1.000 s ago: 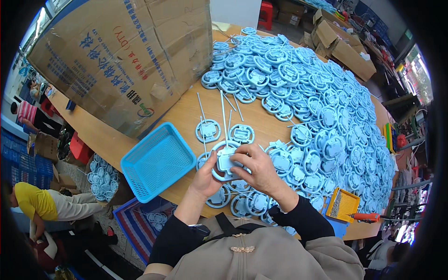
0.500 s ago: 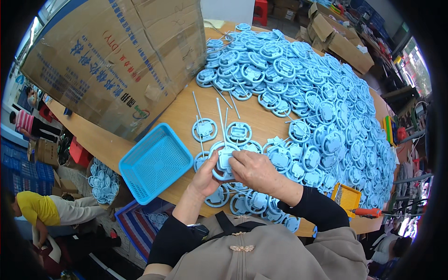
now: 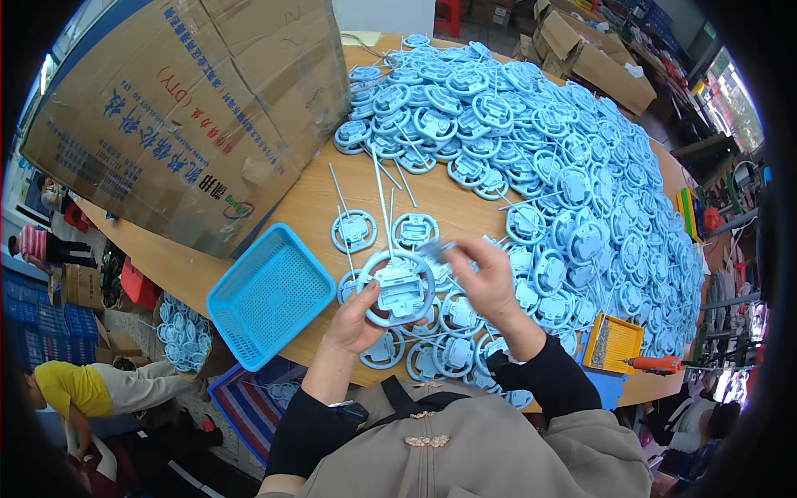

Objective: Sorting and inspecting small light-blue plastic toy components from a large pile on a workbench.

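Observation:
My left hand (image 3: 355, 319) grips a light blue plastic wheel-shaped part (image 3: 397, 289) by its lower rim, holding it above the table edge. Just to the right of that part, my right hand (image 3: 490, 282) pinches a small pale blue piece (image 3: 437, 248) between its fingertips. Beneath my hands lie several similar round parts (image 3: 452, 353) on the wooden table (image 3: 307, 199). Two more round parts (image 3: 354, 230) lie just beyond, with thin white rods (image 3: 382, 195) across them.
A huge heap of the same blue parts (image 3: 564, 158) covers the table's far and right side. A blue mesh tray (image 3: 270, 295) sits at my left, a big cardboard box (image 3: 191, 108) behind it. A yellow tray (image 3: 613, 343) and an orange-handled tool (image 3: 656, 363) lie at right. A person in yellow (image 3: 75, 390) crouches below left.
My right hand has come off the held round part and moved to the right, now pinching a small piece. The left hand has lifted the round part slightly.

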Action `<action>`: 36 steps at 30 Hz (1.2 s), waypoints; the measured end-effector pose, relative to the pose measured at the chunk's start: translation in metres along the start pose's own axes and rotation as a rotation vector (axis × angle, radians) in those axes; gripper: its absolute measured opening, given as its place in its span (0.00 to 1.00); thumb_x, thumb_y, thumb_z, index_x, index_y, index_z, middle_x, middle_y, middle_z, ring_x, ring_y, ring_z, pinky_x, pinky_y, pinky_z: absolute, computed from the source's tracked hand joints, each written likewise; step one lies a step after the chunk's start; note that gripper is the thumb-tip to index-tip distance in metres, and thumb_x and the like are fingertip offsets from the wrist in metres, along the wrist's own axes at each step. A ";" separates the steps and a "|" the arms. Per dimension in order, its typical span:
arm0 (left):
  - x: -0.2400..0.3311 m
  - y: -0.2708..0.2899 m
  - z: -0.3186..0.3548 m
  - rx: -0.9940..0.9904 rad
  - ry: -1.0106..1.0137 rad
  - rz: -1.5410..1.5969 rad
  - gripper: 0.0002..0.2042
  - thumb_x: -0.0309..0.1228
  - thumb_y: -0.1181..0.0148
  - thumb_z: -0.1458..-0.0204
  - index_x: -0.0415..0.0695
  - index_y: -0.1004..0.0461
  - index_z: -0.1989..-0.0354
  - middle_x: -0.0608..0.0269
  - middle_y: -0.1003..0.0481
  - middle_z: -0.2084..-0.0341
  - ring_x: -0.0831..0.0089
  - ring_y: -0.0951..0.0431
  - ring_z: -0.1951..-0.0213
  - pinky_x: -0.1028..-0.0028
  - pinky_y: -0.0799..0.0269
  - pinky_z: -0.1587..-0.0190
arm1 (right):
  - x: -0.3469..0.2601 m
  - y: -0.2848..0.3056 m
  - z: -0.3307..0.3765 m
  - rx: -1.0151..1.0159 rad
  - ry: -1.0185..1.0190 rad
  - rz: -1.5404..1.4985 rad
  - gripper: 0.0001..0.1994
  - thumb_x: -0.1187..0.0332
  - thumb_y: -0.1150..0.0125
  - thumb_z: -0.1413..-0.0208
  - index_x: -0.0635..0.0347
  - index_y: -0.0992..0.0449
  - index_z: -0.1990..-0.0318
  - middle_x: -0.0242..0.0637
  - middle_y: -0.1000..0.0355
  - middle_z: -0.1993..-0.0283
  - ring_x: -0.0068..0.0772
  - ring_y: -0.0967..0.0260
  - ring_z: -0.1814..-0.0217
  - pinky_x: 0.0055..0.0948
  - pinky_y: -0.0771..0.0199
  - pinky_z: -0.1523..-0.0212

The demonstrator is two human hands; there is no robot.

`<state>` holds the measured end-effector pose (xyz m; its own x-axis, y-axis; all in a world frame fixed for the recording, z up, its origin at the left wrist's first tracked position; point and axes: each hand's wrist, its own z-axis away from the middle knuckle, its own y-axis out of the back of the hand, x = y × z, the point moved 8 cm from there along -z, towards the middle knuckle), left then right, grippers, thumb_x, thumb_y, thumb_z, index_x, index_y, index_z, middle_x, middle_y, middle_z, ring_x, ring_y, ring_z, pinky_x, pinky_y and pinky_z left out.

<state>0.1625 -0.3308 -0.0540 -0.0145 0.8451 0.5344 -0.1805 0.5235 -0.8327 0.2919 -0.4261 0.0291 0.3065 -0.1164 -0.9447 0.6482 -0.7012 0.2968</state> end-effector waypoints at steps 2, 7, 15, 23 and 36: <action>0.007 -0.012 -0.001 0.000 -0.024 -0.006 0.27 0.42 0.53 0.43 0.50 0.50 0.36 0.51 0.38 0.44 0.51 0.35 0.44 0.43 0.33 0.50 | 0.025 0.026 -0.002 0.179 -0.028 -0.345 0.08 0.74 0.44 0.46 0.67 0.26 0.60 0.34 0.26 0.66 0.17 0.31 0.66 0.18 0.31 0.65; 0.026 -0.020 -0.002 -0.079 -0.128 0.033 0.30 0.34 0.48 0.45 0.45 0.52 0.35 0.48 0.38 0.44 0.51 0.35 0.43 0.46 0.34 0.47 | 0.050 0.051 0.005 0.230 -0.013 -0.317 0.08 0.72 0.44 0.44 0.68 0.27 0.60 0.33 0.26 0.68 0.16 0.31 0.66 0.17 0.32 0.67; 0.029 -0.024 -0.006 -0.066 -0.118 -0.019 0.31 0.37 0.42 0.49 0.49 0.48 0.37 0.49 0.39 0.43 0.49 0.37 0.42 0.42 0.38 0.45 | 0.066 0.055 0.017 0.238 -0.025 -0.208 0.07 0.73 0.44 0.44 0.68 0.27 0.61 0.29 0.28 0.71 0.13 0.34 0.70 0.16 0.35 0.70; 0.023 -0.045 -0.017 0.049 -0.301 -1.152 0.26 0.22 0.50 0.49 0.44 0.42 0.39 0.54 0.38 0.43 0.57 0.39 0.41 0.59 0.40 0.42 | 0.083 0.082 0.019 0.353 -0.077 -0.264 0.07 0.73 0.43 0.45 0.67 0.26 0.62 0.29 0.29 0.70 0.14 0.36 0.70 0.16 0.37 0.69; -0.013 0.003 -0.023 0.277 -0.038 -0.070 0.23 0.41 0.52 0.41 0.48 0.45 0.39 0.60 0.32 0.50 0.66 0.28 0.51 0.58 0.26 0.55 | -0.012 -0.021 0.038 0.141 0.594 0.448 0.17 0.77 0.36 0.66 0.56 0.22 0.62 0.34 0.30 0.67 0.36 0.31 0.67 0.31 0.28 0.67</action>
<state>0.1851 -0.3375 -0.0672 -0.0289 0.8007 0.5983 -0.4442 0.5259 -0.7253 0.2481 -0.4364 0.0285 0.8698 -0.0407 -0.4917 0.2902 -0.7638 0.5766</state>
